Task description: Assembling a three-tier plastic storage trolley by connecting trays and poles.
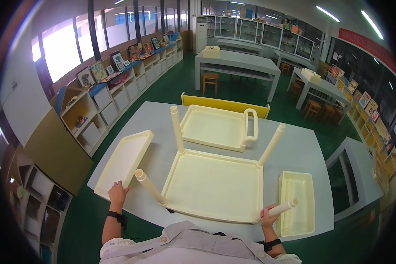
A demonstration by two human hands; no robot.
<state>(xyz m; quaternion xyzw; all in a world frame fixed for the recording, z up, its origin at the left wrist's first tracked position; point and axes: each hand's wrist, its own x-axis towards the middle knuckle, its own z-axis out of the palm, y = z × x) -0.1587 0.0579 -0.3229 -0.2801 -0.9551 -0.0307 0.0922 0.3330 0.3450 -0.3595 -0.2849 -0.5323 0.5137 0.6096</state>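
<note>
A large cream plastic tray (213, 185) lies on the grey table (295, 152) with a cream tube standing up from each corner. My right hand (267, 216) grips the near-right tube (282, 207), which leans out to the right. My left hand (117, 192) rests on the near end of a flat cream tray (124, 162) lying at the table's left edge. The near-left tube (149, 187) leans toward that hand. Two far tubes (177, 129) (271, 144) stand tilted at the back corners.
A second cream tray with a looped handle (215, 127) lies behind the big one, and a small deep cream tray (298, 202) sits at the right. A yellow bench back (224, 104) stands beyond the table. Shelves line the left wall; more tables and stools fill the room behind.
</note>
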